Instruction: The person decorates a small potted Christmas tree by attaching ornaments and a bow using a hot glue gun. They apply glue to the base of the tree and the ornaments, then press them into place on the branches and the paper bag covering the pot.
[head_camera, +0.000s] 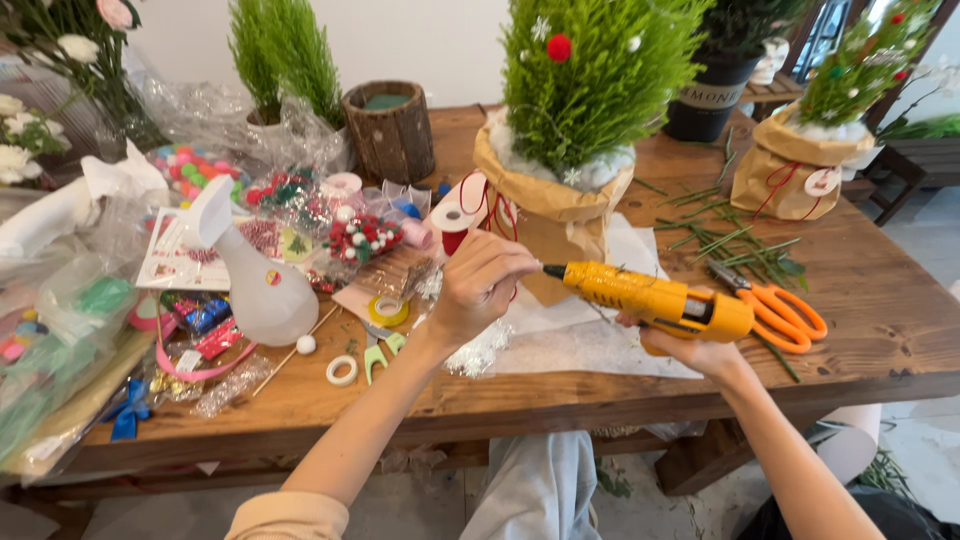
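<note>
I see the yellow glue gun (655, 298) clamped in my right hand (700, 345), its nozzle aimed at something small pinched shut in my left hand (480, 285), too small to identify. Both hover over the white paper (600, 340) before the paper-wrapped little tree (585, 90), which already carries a red ball and white stars. Orange scissors (780, 310) lie just right; loose trimmings crowd the table (880, 300).

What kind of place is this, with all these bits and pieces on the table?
Probably a craft or florist's workshop. A small green potted tree wrapped in brown paper stands on the wooden table, the right hand holds a yellow glue gun, and orange-handled scissors lie nearby.
</note>
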